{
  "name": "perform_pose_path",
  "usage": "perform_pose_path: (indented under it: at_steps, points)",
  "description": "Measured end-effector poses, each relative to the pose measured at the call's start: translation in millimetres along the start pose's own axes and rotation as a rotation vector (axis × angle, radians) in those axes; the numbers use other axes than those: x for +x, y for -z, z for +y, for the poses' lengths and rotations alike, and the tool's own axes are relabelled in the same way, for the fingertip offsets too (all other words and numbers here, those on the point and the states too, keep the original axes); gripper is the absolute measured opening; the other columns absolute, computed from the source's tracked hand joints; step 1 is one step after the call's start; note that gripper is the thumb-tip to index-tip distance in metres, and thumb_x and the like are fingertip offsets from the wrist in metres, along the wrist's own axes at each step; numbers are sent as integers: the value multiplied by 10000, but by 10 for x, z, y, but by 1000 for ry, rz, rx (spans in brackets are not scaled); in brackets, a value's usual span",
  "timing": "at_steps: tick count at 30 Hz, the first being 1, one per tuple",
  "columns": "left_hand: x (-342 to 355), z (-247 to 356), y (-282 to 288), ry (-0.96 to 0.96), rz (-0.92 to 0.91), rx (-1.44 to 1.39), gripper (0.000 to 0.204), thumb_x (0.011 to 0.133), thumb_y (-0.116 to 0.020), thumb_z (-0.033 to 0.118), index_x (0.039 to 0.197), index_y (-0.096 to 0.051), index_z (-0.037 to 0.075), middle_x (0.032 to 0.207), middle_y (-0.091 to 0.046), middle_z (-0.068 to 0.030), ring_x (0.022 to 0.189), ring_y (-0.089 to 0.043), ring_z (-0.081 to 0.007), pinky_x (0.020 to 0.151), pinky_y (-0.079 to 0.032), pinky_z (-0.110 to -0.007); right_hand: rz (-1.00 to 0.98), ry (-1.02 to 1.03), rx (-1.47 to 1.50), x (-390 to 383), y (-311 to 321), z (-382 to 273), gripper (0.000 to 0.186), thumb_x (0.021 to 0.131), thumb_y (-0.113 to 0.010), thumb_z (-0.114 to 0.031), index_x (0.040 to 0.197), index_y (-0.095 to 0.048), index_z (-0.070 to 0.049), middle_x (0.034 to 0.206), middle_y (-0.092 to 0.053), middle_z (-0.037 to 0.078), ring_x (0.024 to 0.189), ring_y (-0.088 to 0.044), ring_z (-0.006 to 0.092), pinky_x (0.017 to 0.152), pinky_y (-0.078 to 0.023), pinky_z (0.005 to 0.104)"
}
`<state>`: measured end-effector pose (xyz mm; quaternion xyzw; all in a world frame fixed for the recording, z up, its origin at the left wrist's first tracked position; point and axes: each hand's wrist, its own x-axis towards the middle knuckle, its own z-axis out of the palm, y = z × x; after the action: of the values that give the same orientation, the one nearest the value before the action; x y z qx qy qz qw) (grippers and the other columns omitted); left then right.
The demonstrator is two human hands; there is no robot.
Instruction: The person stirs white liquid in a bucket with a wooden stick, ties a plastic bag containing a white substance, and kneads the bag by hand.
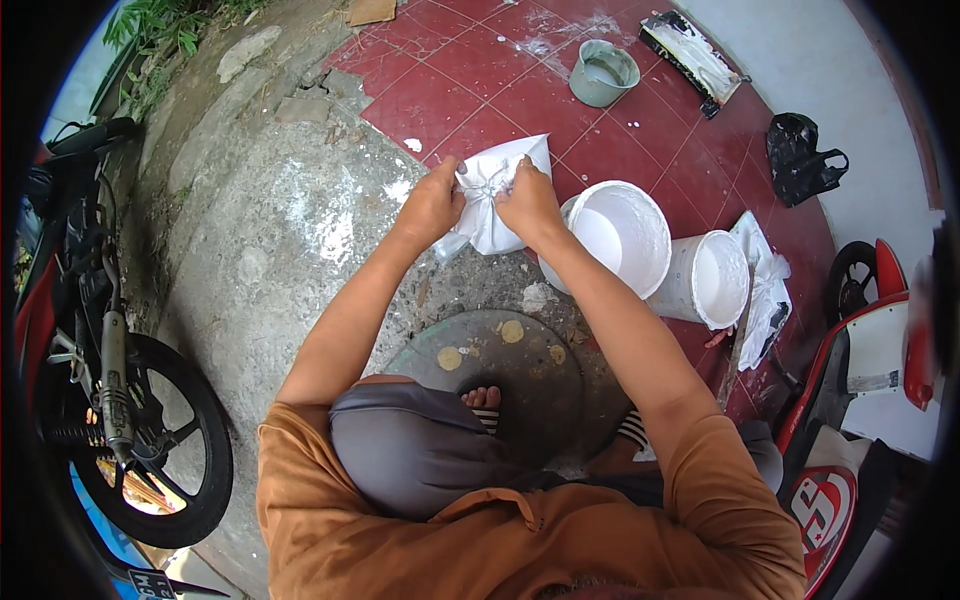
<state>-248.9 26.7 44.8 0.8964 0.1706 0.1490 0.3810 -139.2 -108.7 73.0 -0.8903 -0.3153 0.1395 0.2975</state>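
A white plastic bag with a gathered, knotted middle lies where the red tiles meet the rough concrete. My left hand is closed on its left side by the knot, thumb and fingers pinching the plastic. My right hand grips the bag just right of the knot. Beside my right forearm stand a wide white bucket and a narrower white bucket, both pale inside.
A grey-green bucket, a white-smeared tray, a black bag and another white bag sit on the right. Motorbikes flank me, a black one left and a red-white one right. A round concrete cover lies underfoot.
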Motion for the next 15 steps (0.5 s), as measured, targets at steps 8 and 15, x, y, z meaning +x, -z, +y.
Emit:
perform_pose_path:
  at_steps: [8, 15]
  points:
    - [117, -102, -177, -84, 4, 146, 112, 831, -563, 15, 919, -624, -22, 960, -622, -231, 892, -625, -407, 818, -508, -457, -351, -506, 945, 113, 85, 297, 235, 812, -666, 58, 1029, -588, 102, 926, -652, 168, 782, -678, 249, 683, -608, 326]
    - [245, -39, -101, -105, -36, 250, 118, 833, -543, 18, 930, -607, -5, 979, -628, -200, 919, -630, -385, 807, -510, -456, -350, -484, 909, 70, 101, 341, 219, 803, -675, 40, 1004, -605, 92, 910, -654, 148, 754, -676, 221, 660, -588, 297]
